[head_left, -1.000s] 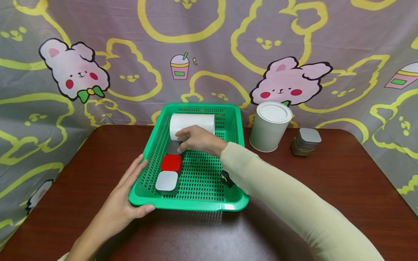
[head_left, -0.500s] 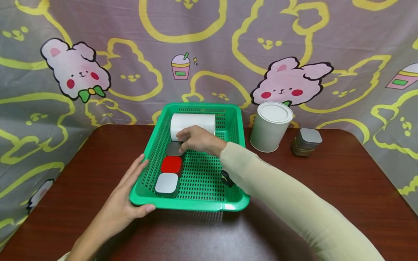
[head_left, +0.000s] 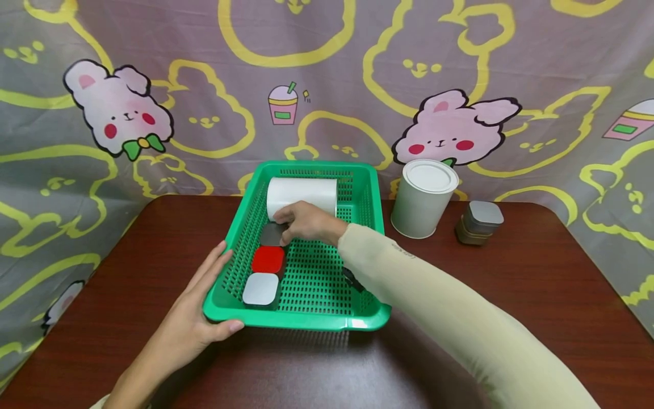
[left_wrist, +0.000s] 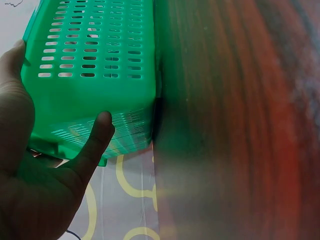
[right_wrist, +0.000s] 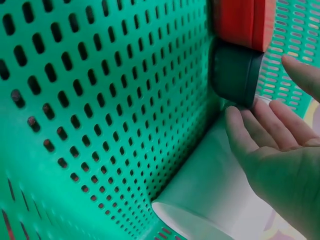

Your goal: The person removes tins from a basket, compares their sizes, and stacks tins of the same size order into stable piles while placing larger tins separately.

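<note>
Straight fingers of my left hand (head_left: 191,309) lie along the left rim of a green plastic basket (head_left: 301,322), its thumb on the outside of the near corner. Inside, my right hand (head_left: 306,220) has its fingertips at the far side of a dark grey square tin (head_left: 271,233). In the right wrist view, its thumb stands apart from this dark tin (right_wrist: 235,72). A red tin (head_left: 268,259) and a tin with a white lid (head_left: 261,289) continue the row along the left wall. Behind the hand a white cylindrical canister (head_left: 306,190) lies on its side.
On the brown table (head_left: 516,307), right of the basket, a white lidded canister (head_left: 424,199) stands upright. Farther right are two small square tins (head_left: 480,221), one stacked on the other. A patterned cloth (head_left: 327,68) hangs along the back edge.
The dark, red and white-lidded tins have slid slightly toward the near side of the basket, and my right hand has moved the same way. My left hand holds its place.
</note>
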A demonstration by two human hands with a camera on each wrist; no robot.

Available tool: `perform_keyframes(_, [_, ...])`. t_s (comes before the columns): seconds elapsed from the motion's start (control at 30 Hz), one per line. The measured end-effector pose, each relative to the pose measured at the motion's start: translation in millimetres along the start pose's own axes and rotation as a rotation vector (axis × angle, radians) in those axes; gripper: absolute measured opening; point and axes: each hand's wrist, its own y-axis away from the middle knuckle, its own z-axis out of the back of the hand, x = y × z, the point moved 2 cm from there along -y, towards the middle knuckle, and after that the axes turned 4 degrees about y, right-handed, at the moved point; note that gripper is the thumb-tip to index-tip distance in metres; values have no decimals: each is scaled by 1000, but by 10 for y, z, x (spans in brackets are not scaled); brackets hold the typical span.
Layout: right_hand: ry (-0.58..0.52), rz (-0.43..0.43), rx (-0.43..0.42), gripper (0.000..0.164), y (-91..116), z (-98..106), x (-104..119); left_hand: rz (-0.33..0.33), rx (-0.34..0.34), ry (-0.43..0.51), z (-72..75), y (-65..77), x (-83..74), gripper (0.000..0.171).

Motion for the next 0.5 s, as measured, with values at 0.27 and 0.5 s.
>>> perform_keyframes(0.27, [58, -2, 5, 63, -70, -67, -21, 3, 6, 9, -8, -11, 12, 111])
perform_keyframes(0.5, [90, 6, 25, 63, -152, -115, -46, 5, 10, 16, 5, -7, 20, 113])
